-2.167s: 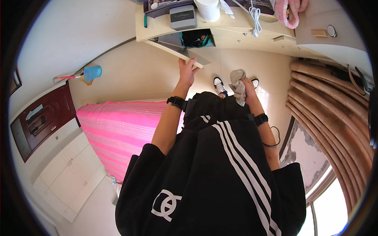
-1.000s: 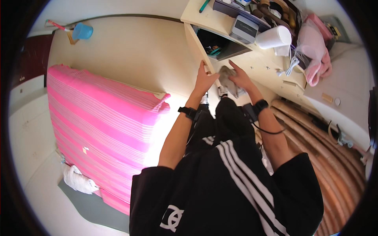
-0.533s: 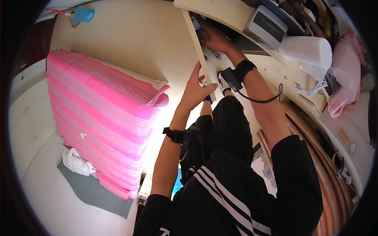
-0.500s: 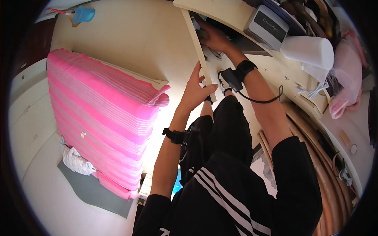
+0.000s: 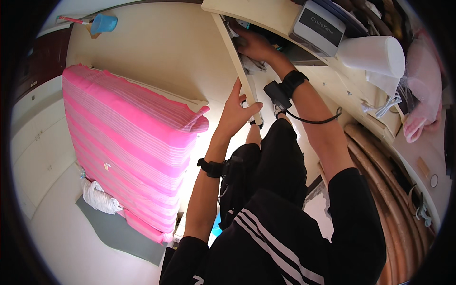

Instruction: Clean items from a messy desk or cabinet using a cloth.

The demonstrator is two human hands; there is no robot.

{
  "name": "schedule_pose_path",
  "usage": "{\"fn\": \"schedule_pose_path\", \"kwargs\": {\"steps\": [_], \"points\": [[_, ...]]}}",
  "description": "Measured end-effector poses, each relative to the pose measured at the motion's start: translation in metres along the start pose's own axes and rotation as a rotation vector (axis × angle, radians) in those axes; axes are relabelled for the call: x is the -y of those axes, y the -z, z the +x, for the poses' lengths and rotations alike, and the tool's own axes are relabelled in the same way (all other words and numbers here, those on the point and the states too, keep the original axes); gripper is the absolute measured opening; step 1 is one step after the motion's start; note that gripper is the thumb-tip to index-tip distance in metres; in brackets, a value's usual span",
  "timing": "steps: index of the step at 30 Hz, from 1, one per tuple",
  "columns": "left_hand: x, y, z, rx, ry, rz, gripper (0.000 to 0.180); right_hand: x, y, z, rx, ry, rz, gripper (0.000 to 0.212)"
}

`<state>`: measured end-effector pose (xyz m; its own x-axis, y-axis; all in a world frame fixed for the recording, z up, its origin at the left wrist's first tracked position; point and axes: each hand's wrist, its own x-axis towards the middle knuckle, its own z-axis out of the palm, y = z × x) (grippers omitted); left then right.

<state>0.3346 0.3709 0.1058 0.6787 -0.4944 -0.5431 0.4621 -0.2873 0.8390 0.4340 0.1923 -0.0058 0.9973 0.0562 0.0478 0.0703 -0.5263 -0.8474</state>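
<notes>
My left hand [image 5: 237,111] grips the edge of a pale wooden panel [image 5: 240,69], thumb on one side and fingers on the other. The panel stands out from a cream cabinet [image 5: 270,21]; whether it is a door or a drawer front I cannot tell. Past it, my right hand [image 5: 256,46] reaches into the dark opening [image 5: 304,57]. Its fingertips are in shadow, partly hidden among dark and greyish things. A crumpled greyish item [image 5: 254,64] shows just below that hand. Both wrists wear black straps, the right one with a black box [image 5: 277,95] and cable.
On the cabinet top stand a grey box [image 5: 317,28] and a white roll [image 5: 373,56], beside a pink bundle in clear plastic [image 5: 422,85]. A pink striped bed [image 5: 133,137] is at left. Long brown rolls [image 5: 380,190] lean at right. A blue bucket [image 5: 103,23] sits far left.
The view has shifted slightly, moving the bed a little to the right in the picture. My left hand keeps its grip on the panel; my right hand stays inside the opening.
</notes>
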Motion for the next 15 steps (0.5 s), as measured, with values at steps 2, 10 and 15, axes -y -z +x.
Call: {"fn": "schedule_pose_path", "kwargs": {"steps": [2,10,15], "points": [[0.0,0.001,-0.001,0.0,0.0,0.008,0.094,0.005,0.0,-0.002,-0.004,0.011,-0.026,0.072],[0.009,0.004,0.002,0.011,-0.036,0.046,0.095,0.0,0.01,0.009,-0.244,-0.097,-0.22,0.058],[0.006,0.007,0.003,0.012,-0.11,0.032,0.096,0.053,0.021,0.011,-0.062,-0.11,-0.428,0.061]]}}
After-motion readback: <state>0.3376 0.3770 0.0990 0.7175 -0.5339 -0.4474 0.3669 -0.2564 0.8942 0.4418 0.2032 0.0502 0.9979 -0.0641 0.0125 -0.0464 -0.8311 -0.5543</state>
